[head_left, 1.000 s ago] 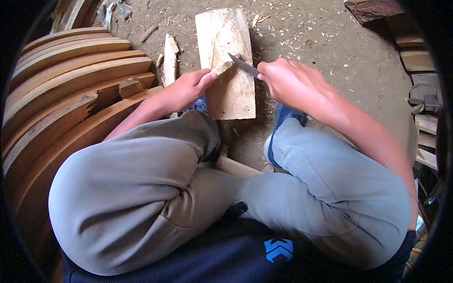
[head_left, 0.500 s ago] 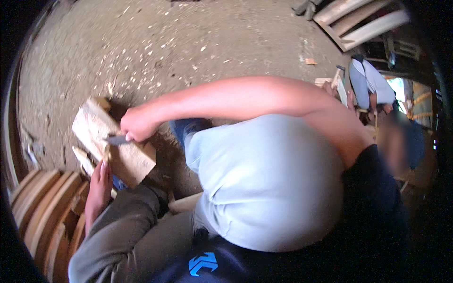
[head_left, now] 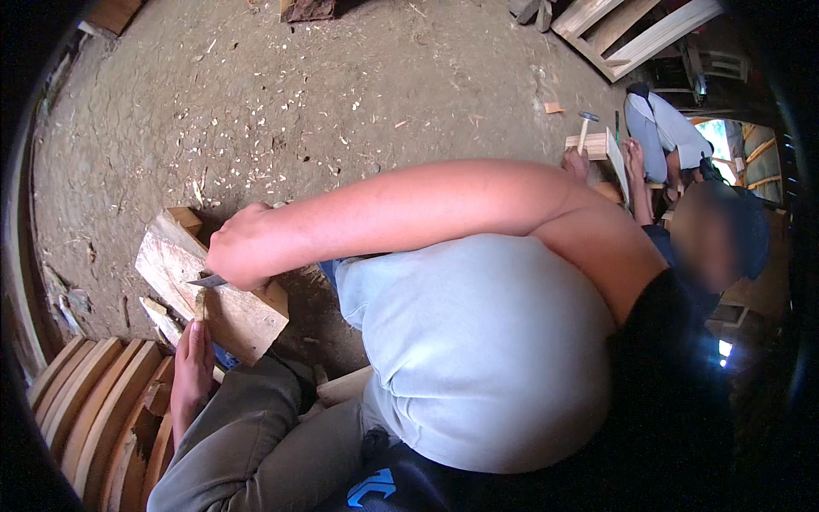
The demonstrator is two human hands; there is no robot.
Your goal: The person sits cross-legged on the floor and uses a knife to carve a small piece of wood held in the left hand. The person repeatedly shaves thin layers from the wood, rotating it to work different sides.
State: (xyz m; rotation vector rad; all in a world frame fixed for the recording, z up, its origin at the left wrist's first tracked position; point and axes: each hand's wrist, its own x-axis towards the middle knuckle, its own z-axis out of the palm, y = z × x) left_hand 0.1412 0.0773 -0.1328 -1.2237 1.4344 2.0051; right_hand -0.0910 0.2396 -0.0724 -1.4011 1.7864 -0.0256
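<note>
A thick wooden block (head_left: 243, 320) lies in front of my knees at the left. My right hand (head_left: 243, 247), its arm stretched across from the right, is closed round a knife; the handle is hidden in the fist. The knife's blade (head_left: 206, 281) points left over the block's top face. My left hand (head_left: 194, 358), beside my knee, pinches a small wooden stick (head_left: 200, 305) between its fingers. The stick stands up against the block, its upper end just below the blade. Whether the blade touches it I cannot tell.
Several curved wooden pieces (head_left: 102, 401) stand stacked at lower left. A pale pointed wood piece (head_left: 162, 320) lies beside the block. Shavings litter the dirt floor (head_left: 341, 102). At right, a co-worker holds a hammer (head_left: 585, 128) near a slatted wooden piece (head_left: 589, 147); a wooden frame (head_left: 631, 38) lies behind.
My right hand with the knife has shifted slightly and turned, so more of its back shows. The left hand still holds the stick. The co-worker's hammer has swung to another angle.
</note>
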